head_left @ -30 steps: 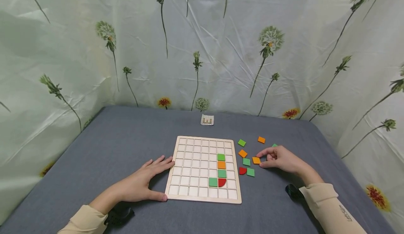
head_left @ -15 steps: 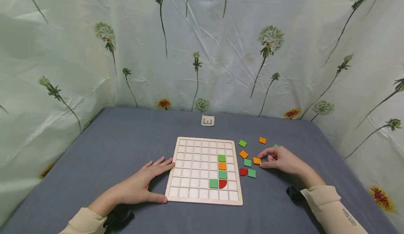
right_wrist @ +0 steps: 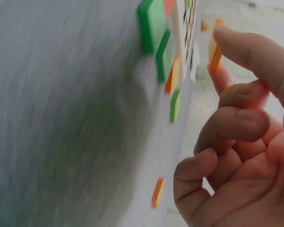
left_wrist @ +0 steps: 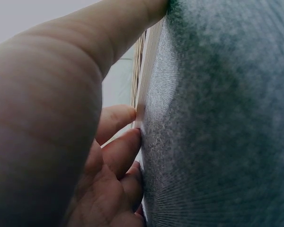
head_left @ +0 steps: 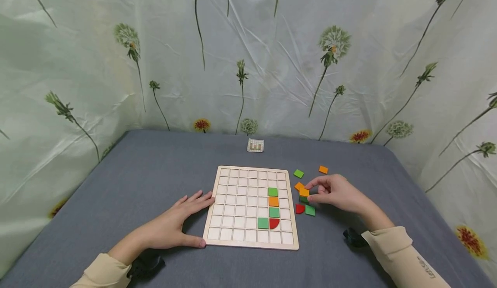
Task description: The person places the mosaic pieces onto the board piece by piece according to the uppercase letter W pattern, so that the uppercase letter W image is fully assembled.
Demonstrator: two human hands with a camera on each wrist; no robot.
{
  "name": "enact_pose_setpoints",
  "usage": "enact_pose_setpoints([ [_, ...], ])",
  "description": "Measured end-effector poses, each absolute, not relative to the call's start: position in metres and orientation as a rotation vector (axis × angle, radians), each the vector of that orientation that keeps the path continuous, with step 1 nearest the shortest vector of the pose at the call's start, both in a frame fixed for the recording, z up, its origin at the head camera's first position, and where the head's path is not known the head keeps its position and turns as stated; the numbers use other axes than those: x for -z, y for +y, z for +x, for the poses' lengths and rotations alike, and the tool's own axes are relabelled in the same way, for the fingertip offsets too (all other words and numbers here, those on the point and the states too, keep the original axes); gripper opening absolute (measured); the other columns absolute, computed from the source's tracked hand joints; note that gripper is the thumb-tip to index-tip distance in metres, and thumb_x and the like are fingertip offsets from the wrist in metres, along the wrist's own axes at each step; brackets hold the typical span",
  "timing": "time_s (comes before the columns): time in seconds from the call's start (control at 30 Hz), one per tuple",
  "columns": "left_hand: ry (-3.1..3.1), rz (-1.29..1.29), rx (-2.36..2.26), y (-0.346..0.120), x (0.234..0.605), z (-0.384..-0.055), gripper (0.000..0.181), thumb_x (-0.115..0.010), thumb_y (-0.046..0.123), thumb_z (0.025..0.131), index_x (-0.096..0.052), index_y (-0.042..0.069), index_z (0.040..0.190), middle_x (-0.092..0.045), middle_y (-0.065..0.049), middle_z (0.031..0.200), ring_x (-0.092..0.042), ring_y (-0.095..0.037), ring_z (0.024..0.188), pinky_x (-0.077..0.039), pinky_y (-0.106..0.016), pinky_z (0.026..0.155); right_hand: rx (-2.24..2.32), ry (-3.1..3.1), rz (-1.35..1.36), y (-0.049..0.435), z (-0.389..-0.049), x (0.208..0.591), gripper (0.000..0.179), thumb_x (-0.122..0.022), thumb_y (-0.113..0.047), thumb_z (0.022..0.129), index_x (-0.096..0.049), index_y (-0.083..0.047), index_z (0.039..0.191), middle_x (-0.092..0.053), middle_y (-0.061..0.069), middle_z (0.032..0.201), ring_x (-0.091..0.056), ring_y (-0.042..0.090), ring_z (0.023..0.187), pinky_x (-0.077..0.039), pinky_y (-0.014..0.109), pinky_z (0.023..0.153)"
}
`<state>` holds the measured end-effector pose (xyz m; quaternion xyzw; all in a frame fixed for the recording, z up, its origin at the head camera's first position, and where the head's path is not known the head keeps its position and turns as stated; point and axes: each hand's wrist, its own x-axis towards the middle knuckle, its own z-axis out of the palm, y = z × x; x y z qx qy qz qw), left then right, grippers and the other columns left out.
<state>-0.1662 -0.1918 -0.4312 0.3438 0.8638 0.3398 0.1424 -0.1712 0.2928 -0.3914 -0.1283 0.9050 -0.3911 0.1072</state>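
Note:
My right hand (head_left: 337, 192) pinches an orange square tile (head_left: 304, 192) between thumb and index finger. In the right wrist view that tile (right_wrist: 215, 59) is held clear of the cloth, the other fingers curled towards the palm. From the head it overlaps a green tile (head_left: 304, 200) below. My left hand (head_left: 174, 225) lies with spread fingers against the left edge of the wooden grid board (head_left: 252, 247). Seated in the board are a light green tile (head_left: 273, 191), an orange tile (head_left: 273, 201), two green tiles (head_left: 274, 212) and a red quarter-round tile (head_left: 274, 223).
Right of the board lie a loose red quarter-round piece (head_left: 300, 209), a green square (head_left: 309, 210), a light green square (head_left: 298, 173) and two orange squares (head_left: 323, 169). A small patterned card (head_left: 255, 145) lies behind the board on the grey cloth (head_left: 174, 162).
My right hand has lifted the orange tile off the cloth and carried it left towards the board. My left hand has stayed at the board's edge.

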Motion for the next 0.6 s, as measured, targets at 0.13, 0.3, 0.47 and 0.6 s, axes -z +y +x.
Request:
enact_pose_setpoints([
  [0.13, 2.490, 0.998, -0.988, -0.192, 0.431, -0.166, 0.102, -0.087, 0.058, 0.085, -0.040, 0.023, 0.168, -0.032, -0.007, 0.177, -0.019, -0.048, 0.165, -0.009, -0.075, 0.126, 1.196, 2.645, -0.402, 0.277, -0.167, 0.388, 0.032, -0.084, -0.021, 0.093, -0.076, -0.001, 0.117, -0.045, -0.003, 0.071, -0.036, 0.003, 0.058, -0.034, 0.023, 0.054],
  [0.3, 2.486, 0.987, -0.993, -0.192, 0.432, -0.166, 0.102, -0.087, 0.059, 0.084, -0.040, 0.025, 0.168, -0.032, -0.004, 0.178, -0.018, -0.045, 0.166, -0.009, -0.070, 0.126, 1.211, 2.637, -0.394, 0.257, -0.162, 0.384, 0.030, -0.087, -0.020, 0.091, -0.077, -0.004, 0.114, -0.044, -0.003, 0.071, -0.035, 0.004, 0.058, -0.031, 0.022, 0.053],
  [0.47, 2.487, 0.976, -0.988, -0.193, 0.433, -0.166, 0.102, -0.086, 0.060, 0.084, -0.039, 0.025, 0.168, -0.031, -0.004, 0.178, -0.018, -0.045, 0.167, -0.009, -0.068, 0.127, 1.187, 2.643, -0.415, 0.238, -0.158, 0.381, 0.031, -0.089, -0.025, 0.089, -0.078, -0.008, 0.112, -0.045, -0.004, 0.070, -0.038, 0.005, 0.058, -0.033, 0.022, 0.053],
  [0.6, 2.488, 0.977, -0.980, -0.192, 0.432, -0.166, 0.102, -0.086, 0.061, 0.084, -0.039, 0.025, 0.168, -0.031, -0.003, 0.178, -0.017, -0.043, 0.167, -0.008, -0.068, 0.127, 1.187, 2.641, -0.461, 0.231, -0.154, 0.382, 0.029, -0.088, -0.023, 0.089, -0.078, -0.009, 0.112, -0.044, -0.004, 0.070, -0.037, 0.004, 0.058, -0.033, 0.022, 0.054],
])
